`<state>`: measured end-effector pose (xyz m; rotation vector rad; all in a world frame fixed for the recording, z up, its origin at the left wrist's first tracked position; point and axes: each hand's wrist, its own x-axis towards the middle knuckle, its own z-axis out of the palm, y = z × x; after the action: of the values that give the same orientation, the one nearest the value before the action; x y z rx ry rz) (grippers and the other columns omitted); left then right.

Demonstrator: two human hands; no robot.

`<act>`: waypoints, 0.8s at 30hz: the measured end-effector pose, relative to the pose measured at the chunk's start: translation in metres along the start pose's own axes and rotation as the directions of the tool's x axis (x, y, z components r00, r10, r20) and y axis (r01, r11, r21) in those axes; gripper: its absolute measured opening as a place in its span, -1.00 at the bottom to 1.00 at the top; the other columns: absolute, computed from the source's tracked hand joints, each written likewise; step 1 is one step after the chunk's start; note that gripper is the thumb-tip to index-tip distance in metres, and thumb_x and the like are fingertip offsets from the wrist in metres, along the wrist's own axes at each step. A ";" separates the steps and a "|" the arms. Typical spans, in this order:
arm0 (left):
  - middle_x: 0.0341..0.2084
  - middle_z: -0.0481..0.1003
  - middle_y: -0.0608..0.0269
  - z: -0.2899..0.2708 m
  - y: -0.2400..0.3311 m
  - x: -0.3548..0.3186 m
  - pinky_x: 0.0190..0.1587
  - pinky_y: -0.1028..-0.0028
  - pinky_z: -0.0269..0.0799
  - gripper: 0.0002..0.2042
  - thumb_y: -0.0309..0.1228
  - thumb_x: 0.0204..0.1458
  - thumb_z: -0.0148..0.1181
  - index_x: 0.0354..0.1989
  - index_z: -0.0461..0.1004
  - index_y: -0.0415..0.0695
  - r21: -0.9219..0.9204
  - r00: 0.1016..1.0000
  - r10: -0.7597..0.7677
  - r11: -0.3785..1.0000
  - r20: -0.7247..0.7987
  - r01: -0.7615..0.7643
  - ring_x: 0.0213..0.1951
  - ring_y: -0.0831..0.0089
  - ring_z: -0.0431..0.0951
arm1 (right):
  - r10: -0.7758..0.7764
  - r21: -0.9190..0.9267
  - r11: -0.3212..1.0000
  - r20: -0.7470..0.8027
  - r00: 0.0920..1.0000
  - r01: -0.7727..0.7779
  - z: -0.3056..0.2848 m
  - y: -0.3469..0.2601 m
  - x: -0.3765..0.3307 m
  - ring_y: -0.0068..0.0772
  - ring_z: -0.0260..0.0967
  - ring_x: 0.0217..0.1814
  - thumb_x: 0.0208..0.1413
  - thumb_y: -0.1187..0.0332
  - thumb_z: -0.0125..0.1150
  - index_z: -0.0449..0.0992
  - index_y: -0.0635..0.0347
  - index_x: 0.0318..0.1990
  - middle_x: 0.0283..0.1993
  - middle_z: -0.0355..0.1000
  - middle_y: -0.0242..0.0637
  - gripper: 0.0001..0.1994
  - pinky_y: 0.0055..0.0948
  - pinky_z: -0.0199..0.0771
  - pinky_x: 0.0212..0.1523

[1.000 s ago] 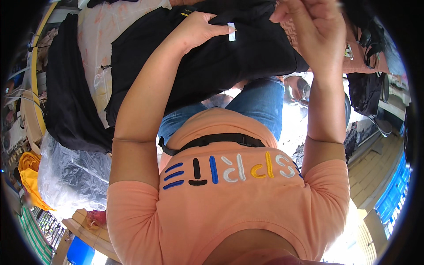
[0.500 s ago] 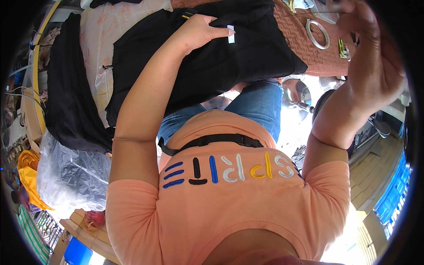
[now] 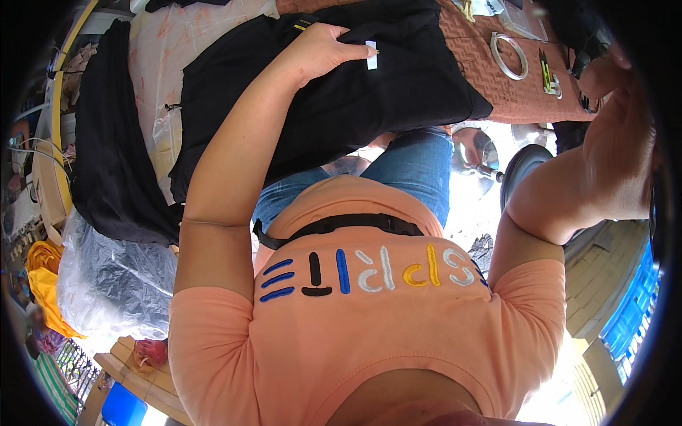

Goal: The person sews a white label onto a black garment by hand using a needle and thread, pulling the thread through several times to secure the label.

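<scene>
The black cloth [image 3: 398,89] spreads over the top centre of the frame, its lower edge above the jeans [image 3: 419,170]. The left hand [image 3: 318,54] lies on it, thumb and forefinger parted — the thumb's tip touches a small white tag [image 3: 371,57], and the other fingers are mostly hidden. The right hand [image 3: 621,142] is at the right edge, well apart from the cloth, its fingers partly lost in the dark rim; I cannot tell how far they are open or whether they hold anything.

Upper right, a brown mat [image 3: 490,103] bears a pale ring [image 3: 525,62] and, just beside it, yellow-green snips [image 3: 545,71]. Another black cloth [image 3: 106,142] hangs at upper left — below it, a clear plastic bag [image 3: 114,284] near a yellow cloth [image 3: 50,277].
</scene>
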<state>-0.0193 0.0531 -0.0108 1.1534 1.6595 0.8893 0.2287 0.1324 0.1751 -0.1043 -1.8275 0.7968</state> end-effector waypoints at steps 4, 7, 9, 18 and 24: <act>-0.33 0.56 0.22 0.000 0.002 0.000 -0.14 0.58 0.37 -0.60 -0.21 -0.13 0.33 -0.20 0.55 -0.28 -0.018 1.000 -0.010 1.000 0.019 0.011 -0.29 0.53 0.53 | 0.046 0.049 0.998 0.015 0.999 -0.046 -0.003 -0.003 -0.003 -0.46 0.32 -0.53 0.19 0.51 -0.04 0.41 0.33 -0.15 -0.39 0.40 -0.12 -0.86 -0.59 0.29 -0.58; -0.33 0.56 0.21 0.001 0.003 0.001 -0.14 0.58 0.37 -0.58 -0.20 -0.14 0.34 -0.19 0.54 -0.29 0.033 1.000 -0.024 0.999 -0.011 0.024 -0.29 0.51 0.53 | 0.098 0.085 0.991 0.035 0.995 -0.101 -0.003 -0.001 -0.006 -0.41 0.34 -0.51 0.19 0.52 -0.05 0.43 0.34 -0.15 -0.37 0.41 -0.09 -0.84 -0.55 0.32 -0.57; -0.24 0.52 0.05 0.000 0.003 0.002 -0.08 0.55 0.36 -0.45 -0.18 -0.18 0.36 -0.11 0.45 -0.38 0.061 0.999 -0.030 0.998 -0.010 0.031 -0.20 0.39 0.52 | 0.150 0.124 0.980 0.061 0.987 -0.156 0.000 0.002 -0.006 -0.37 0.36 -0.49 0.19 0.52 -0.06 0.44 0.35 -0.15 -0.36 0.41 -0.06 -0.83 -0.53 0.33 -0.57; -0.09 0.44 -0.24 -0.002 0.008 0.000 0.02 0.47 0.35 -0.22 -0.13 -0.23 0.38 0.05 0.29 -0.54 0.049 1.000 -0.025 0.998 0.004 0.025 -0.04 0.18 0.50 | 0.084 0.118 0.989 0.000 0.996 -0.084 -0.008 -0.022 -0.015 -0.37 0.40 -0.47 0.13 0.57 -0.01 0.45 0.34 -0.18 -0.30 0.43 -0.02 -0.85 -0.54 0.40 -0.56; -0.18 0.49 -0.05 -0.004 0.009 0.000 -0.03 0.52 0.34 -0.35 -0.14 -0.20 0.38 -0.04 0.39 -0.44 -0.024 0.996 -0.029 0.999 0.083 0.031 -0.13 0.34 0.50 | 0.219 0.206 0.957 -0.040 0.975 -0.207 0.034 -0.027 -0.042 -0.40 0.42 -0.46 0.08 0.61 0.03 0.45 0.33 -0.22 -0.26 0.44 0.00 -0.87 -0.57 0.45 -0.55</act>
<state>-0.0203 0.0557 -0.0014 1.1307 1.5903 0.8298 0.2244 0.0777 0.1496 -0.1967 -1.6850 1.1134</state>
